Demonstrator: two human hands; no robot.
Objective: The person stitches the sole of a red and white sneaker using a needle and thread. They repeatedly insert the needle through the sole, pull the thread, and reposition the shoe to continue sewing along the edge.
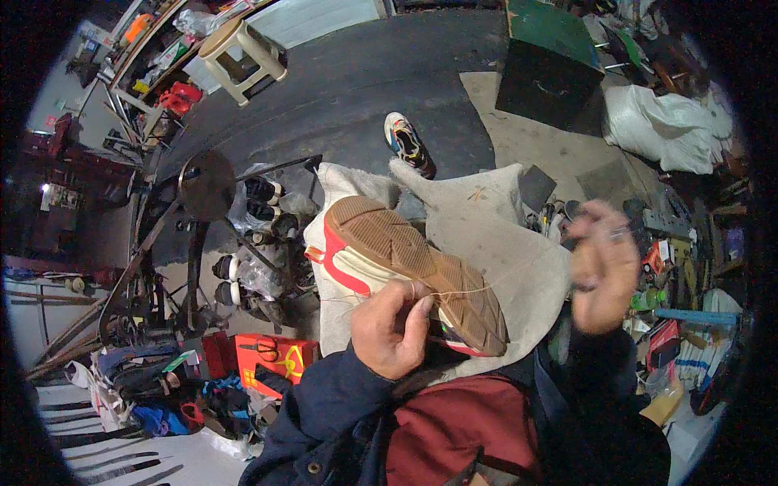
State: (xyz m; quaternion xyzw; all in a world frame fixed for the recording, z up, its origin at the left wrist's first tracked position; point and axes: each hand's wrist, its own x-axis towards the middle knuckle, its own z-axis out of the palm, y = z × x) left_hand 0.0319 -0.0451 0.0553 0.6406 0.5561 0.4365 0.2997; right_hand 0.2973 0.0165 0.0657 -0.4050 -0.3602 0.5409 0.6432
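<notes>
A sneaker [389,240] lies sole up across my lap on a pale, thick cloth [527,267]. It has a brown ridged sole and a cream upper with red trim. My left hand [391,328] is closed in a pinch at the sole's near edge, with a thin pale thread [470,292] between thumb and finger. From there the thread crosses the sole toward the right. My right hand [604,271] is raised to the right of the cloth, away from the shoe. Motion smears its fingers, so their hold is unclear.
A matching-looking sneaker [408,144] stands on the dark floor ahead. To the left are a black metal stand [205,186] and several shoes [263,194]. An orange-red box [275,360] lies lower left, a stool [243,57] farther off. Tools and bottles [648,298] crowd the right.
</notes>
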